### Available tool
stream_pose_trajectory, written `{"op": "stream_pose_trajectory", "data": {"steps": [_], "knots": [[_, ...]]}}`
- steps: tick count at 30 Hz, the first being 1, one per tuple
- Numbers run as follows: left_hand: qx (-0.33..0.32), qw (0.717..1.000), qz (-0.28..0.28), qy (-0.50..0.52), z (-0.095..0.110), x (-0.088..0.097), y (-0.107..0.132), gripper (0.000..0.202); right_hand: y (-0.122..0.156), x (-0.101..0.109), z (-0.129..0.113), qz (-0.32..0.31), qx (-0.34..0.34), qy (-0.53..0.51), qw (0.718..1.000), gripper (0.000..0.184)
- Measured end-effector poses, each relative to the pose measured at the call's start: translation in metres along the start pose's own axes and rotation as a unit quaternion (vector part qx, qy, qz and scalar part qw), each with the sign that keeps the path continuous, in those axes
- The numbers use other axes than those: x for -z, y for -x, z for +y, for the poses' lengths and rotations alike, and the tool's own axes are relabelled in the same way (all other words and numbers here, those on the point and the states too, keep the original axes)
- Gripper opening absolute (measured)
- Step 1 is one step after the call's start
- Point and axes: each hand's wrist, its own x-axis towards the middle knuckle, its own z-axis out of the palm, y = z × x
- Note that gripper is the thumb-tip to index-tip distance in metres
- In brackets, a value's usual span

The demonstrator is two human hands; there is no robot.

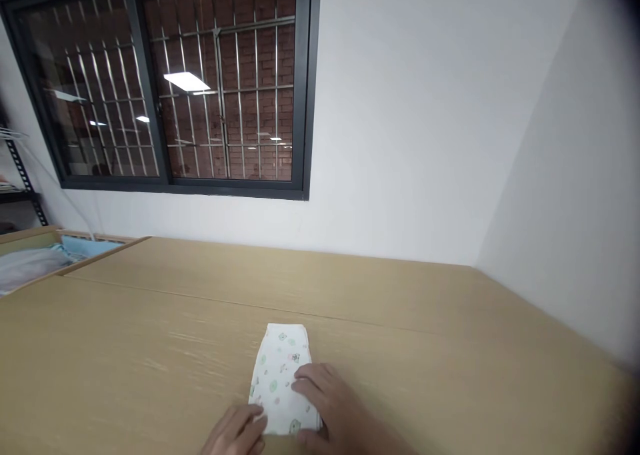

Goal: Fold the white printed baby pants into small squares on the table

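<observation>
A small folded piece of white cloth (279, 375) lies flat on the wooden tabletop, narrower at its far end. It carries a print of little green, pink and grey figures. My left hand (235, 432) rests at its near left corner, fingers loosely bent, with the fingertips touching the edge. Across the right side of the cloth lies my right hand (337, 405), its fingers stretched over the fabric and the thumb apart by the near edge. The lower part of my left hand is cut off by the frame.
The wooden tabletop (150, 328) has a seam running across it and meets white walls (400, 142) behind and on the right. At the far left, an open wooden bin (100, 260) holds bluish and whitish material. A dark-framed barred window (303, 108) and a black shelf rack (23, 168) are beyond.
</observation>
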Motion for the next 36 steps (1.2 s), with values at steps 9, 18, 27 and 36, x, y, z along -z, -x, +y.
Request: {"op": "stream_pose_trajectory", "data": {"steps": [9, 18, 27, 36], "knots": [[-0.002, 0.996, -0.071, -0.048, -0.011, -0.009, 0.012, 0.016, 0.001, -0.005, -0.002, 0.01, -0.025, 0.018, 0.999, 0.04], [0.147, 0.975, -0.166, 0.023, -0.002, 0.007, -0.004, 0.022, 0.003, -0.009, 0.003, 0.035, -0.004, 0.016, 0.999, 0.043], [0.293, 0.9, -0.197, 0.253, -0.009, 0.039, -0.043, 0.025, -0.017, -0.012, 0.014, 0.088, -0.106, -0.068, 0.988, 0.024], [0.371, 0.875, -0.246, 0.189, -0.058, 0.006, -0.11, 0.021, -0.067, -0.013, 0.034, 0.158, -0.213, -0.106, 0.958, 0.025]]}}
